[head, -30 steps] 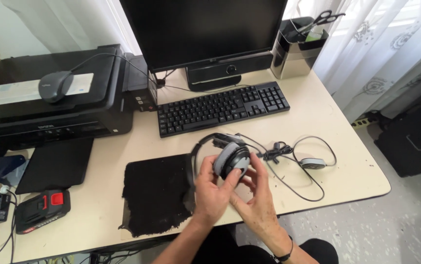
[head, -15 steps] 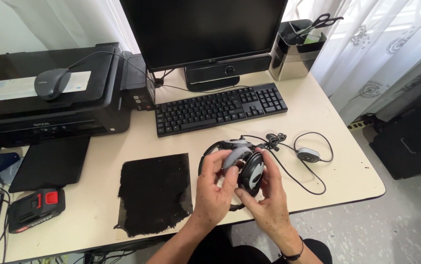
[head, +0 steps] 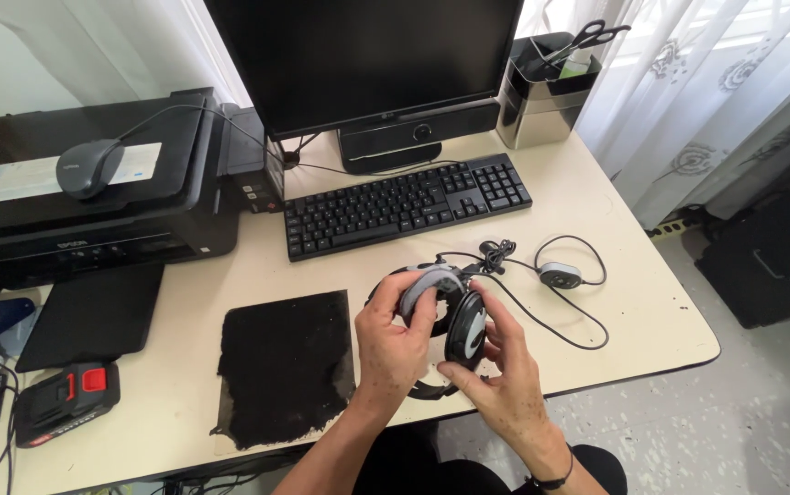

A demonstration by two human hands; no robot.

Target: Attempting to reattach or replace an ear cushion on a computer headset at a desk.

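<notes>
Both hands hold a black and grey headset just above the front of the beige desk. My left hand grips the grey upper earcup from the left. My right hand holds the other earcup, which stands on edge, with fingers under and beside it. The headset's black cable runs right across the desk to a small grey inline control and loops back. A bundled part of the cable lies behind the headset.
A black mouse pad lies left of my hands. Behind are a black keyboard, a monitor and a desk organiser with scissors. A black printer with a mouse on it stands left. A red-and-black battery pack sits front left.
The headset has been turned in my hands; one earcup now stands on edge facing me. My hands have stayed above the desk's front edge, and the view has shifted slightly.
</notes>
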